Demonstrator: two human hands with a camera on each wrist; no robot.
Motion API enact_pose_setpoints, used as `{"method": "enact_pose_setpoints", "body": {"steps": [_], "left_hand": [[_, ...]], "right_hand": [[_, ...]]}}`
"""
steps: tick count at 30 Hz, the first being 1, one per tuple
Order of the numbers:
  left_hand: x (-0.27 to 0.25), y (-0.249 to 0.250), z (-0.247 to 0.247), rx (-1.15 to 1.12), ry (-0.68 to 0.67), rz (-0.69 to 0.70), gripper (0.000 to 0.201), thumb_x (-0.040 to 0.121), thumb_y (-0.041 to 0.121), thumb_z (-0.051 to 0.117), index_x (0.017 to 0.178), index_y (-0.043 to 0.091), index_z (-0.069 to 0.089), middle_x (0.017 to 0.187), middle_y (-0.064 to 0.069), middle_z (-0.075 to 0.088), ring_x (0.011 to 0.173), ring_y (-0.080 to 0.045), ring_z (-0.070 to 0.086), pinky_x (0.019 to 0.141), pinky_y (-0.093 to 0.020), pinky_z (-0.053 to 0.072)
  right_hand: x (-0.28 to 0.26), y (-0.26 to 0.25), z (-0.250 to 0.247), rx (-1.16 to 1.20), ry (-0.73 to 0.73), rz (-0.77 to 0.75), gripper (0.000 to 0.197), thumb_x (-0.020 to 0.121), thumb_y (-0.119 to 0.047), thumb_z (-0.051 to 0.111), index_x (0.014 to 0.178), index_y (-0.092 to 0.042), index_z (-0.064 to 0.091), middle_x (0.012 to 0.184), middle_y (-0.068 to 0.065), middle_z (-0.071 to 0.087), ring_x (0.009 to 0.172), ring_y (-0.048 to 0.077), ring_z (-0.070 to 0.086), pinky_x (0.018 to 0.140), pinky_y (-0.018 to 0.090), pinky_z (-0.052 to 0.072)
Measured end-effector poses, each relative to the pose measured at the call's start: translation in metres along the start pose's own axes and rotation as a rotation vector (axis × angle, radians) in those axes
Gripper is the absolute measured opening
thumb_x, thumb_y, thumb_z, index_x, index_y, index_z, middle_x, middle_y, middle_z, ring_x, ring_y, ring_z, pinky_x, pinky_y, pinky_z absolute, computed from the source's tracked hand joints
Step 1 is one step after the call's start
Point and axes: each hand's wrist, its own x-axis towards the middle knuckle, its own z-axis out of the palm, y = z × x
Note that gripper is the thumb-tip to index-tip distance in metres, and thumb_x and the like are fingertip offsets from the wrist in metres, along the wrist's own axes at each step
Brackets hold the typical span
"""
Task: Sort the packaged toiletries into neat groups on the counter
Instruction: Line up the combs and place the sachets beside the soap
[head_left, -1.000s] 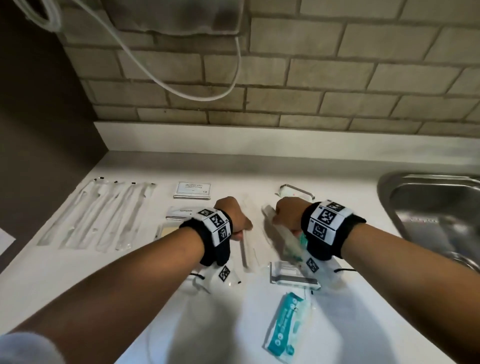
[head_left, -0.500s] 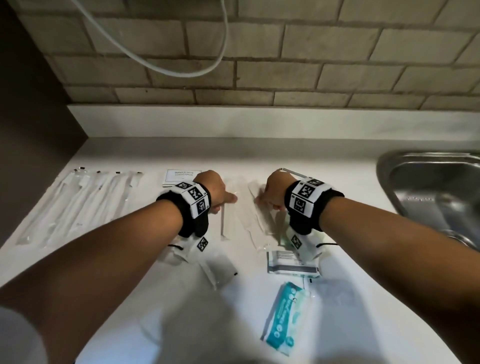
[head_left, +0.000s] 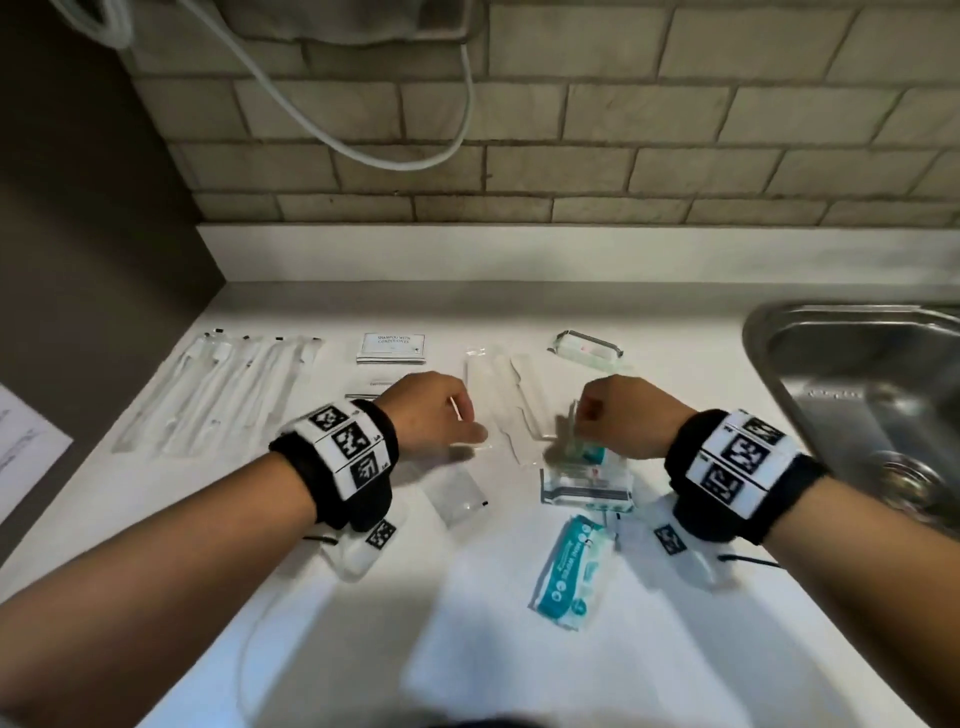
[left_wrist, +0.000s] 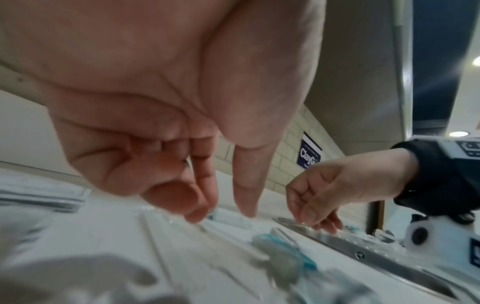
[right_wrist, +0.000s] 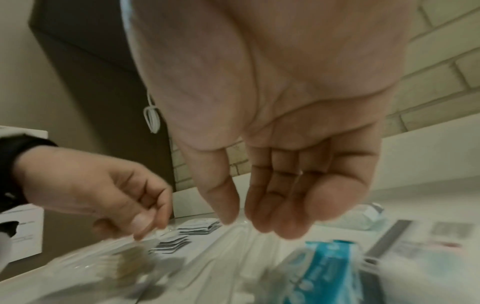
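1. The left hand (head_left: 434, 413) is hovering low over the white counter (head_left: 675, 649), fingers hanging loosely curled; thumb and fingertip are meeting on the near end of a long clear plastic sleeve (head_left: 480, 400), pinching its crinkly edge.
2. The right hand (head_left: 626, 415) is hanging over the middle of the counter with fingers loosely bent and pointing down. In the right wrist view the fingertips are sitting just above the wrappers; whether they are gripping anything cannot be told.
3. More long, flat, see-through sleeves (head_left: 524, 410) are lying side by side between the two hands, running near to far.
4. A row of similar narrow clear sleeves (head_left: 228, 395) is sitting at the far left, laid parallel.
5. A small white paper sachet (head_left: 390, 347) with printed text is lying flat at the far middle, left of the held sleeve.
6. A teal and white soft pack (head_left: 566, 571) is lying near the front, glossy and oblong.
7. A boxy clear packet (head_left: 587, 486) is resting just beyond the teal pack, under the right hand.
8. A small clear-wrapped bar (head_left: 587, 351) is lying at the far right, close to the shiny steel sink (head_left: 857, 374).
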Motion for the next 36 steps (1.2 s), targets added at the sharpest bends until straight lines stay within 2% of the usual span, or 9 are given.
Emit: {"method": "enact_pose_setpoints", "body": {"steps": [3, 6, 9, 12, 16, 20, 25, 30, 36], "left_hand": [[-0.032, -0.015, 0.019, 0.08, -0.065, -0.032, 0.035, 0.067, 0.052, 0.074, 0.09, 0.027, 0.066, 0.093, 0.012, 0.065, 0.087, -0.01, 0.061, 0.08, -0.028, 0.052], [-0.051, -0.018, 0.038, 0.187, -0.078, -0.039, 0.054, 0.066, 0.059, 0.072, 0.109, 0.028, 0.062, 0.107, 0.011, 0.052, 0.096, -0.01, 0.055, 0.085, -0.026, 0.047], [-0.059, -0.012, 0.05, 0.199, -0.043, -0.05, 0.066, 0.064, 0.063, 0.071, 0.119, 0.028, 0.059, 0.111, 0.009, 0.046, 0.101, -0.013, 0.054, 0.09, -0.028, 0.048], [-0.063, -0.003, 0.06, 0.259, -0.021, -0.061, 0.069, 0.066, 0.061, 0.073, 0.123, 0.027, 0.058, 0.117, 0.004, 0.047, 0.106, -0.017, 0.055, 0.091, -0.029, 0.046], [-0.069, 0.012, 0.067, 0.373, 0.007, -0.053, 0.056, 0.075, 0.052, 0.071, 0.121, 0.023, 0.058, 0.119, -0.002, 0.053, 0.108, -0.021, 0.055, 0.083, -0.027, 0.041], [-0.074, 0.034, 0.073, 0.489, -0.023, -0.054, 0.037, 0.08, 0.04, 0.066, 0.105, 0.013, 0.063, 0.107, -0.007, 0.064, 0.096, -0.025, 0.06, 0.072, -0.025, 0.043], [-0.077, 0.063, 0.088, 0.539, -0.043, -0.05, 0.014, 0.081, 0.024, 0.061, 0.078, 0.01, 0.06, 0.083, -0.009, 0.063, 0.072, -0.024, 0.058, 0.061, -0.025, 0.044], [-0.077, 0.066, 0.082, 0.398, 0.005, -0.125, 0.028, 0.094, 0.03, 0.048, 0.094, 0.007, 0.062, 0.095, -0.011, 0.062, 0.084, -0.027, 0.059, 0.067, -0.028, 0.042], [-0.08, 0.05, 0.049, -0.085, 0.18, -0.136, 0.029, 0.093, 0.013, 0.039, 0.094, -0.002, 0.063, 0.099, -0.018, 0.068, 0.09, -0.033, 0.063, 0.074, -0.037, 0.049]], "right_hand": [[-0.027, 0.016, 0.01, -0.103, -0.039, 0.009, 0.019, 0.086, -0.03, 0.059, 0.07, -0.023, 0.051, 0.088, 0.001, 0.061, 0.08, 0.019, 0.054, 0.064, 0.026, 0.038], [-0.049, 0.026, 0.019, -0.124, -0.034, 0.041, 0.011, 0.084, -0.027, 0.063, 0.087, -0.017, 0.06, 0.093, 0.002, 0.063, 0.08, 0.018, 0.054, 0.057, 0.021, 0.036], [-0.063, 0.034, 0.031, -0.158, -0.027, 0.087, 0.024, 0.082, -0.019, 0.065, 0.103, -0.011, 0.059, 0.1, 0.005, 0.061, 0.085, 0.021, 0.054, 0.064, 0.023, 0.041], [-0.072, 0.043, 0.045, -0.173, -0.034, 0.102, 0.034, 0.078, -0.014, 0.068, 0.108, -0.009, 0.054, 0.1, 0.004, 0.055, 0.085, 0.021, 0.052, 0.055, 0.02, 0.038], [-0.075, 0.05, 0.054, -0.214, 0.003, 0.077, 0.03, 0.082, -0.011, 0.063, 0.112, -0.007, 0.061, 0.108, 0.008, 0.062, 0.094, 0.024, 0.06, 0.071, 0.026, 0.048], [-0.072, 0.042, 0.054, -0.303, -0.009, 0.06, 0.006, 0.087, -0.012, 0.058, 0.088, -0.005, 0.057, 0.082, 0.006, 0.059, 0.08, 0.024, 0.055, 0.068, 0.027, 0.045], [-0.066, 0.04, 0.056, -0.313, 0.007, 0.094, 0.026, 0.086, -0.009, 0.058, 0.064, -0.01, 0.043, 0.063, 0.002, 0.045, 0.073, 0.025, 0.056, 0.066, 0.027, 0.046], [-0.07, 0.049, 0.051, -0.251, -0.103, 0.088, 0.013, 0.08, -0.016, 0.063, 0.089, -0.006, 0.065, 0.085, 0.007, 0.066, 0.081, 0.026, 0.064, 0.064, 0.027, 0.049], [-0.083, 0.054, 0.026, -0.017, -0.121, -0.021, 0.008, 0.081, -0.02, 0.066, 0.083, -0.014, 0.06, 0.08, 0.002, 0.06, 0.067, 0.017, 0.053, 0.057, 0.023, 0.043]]}}
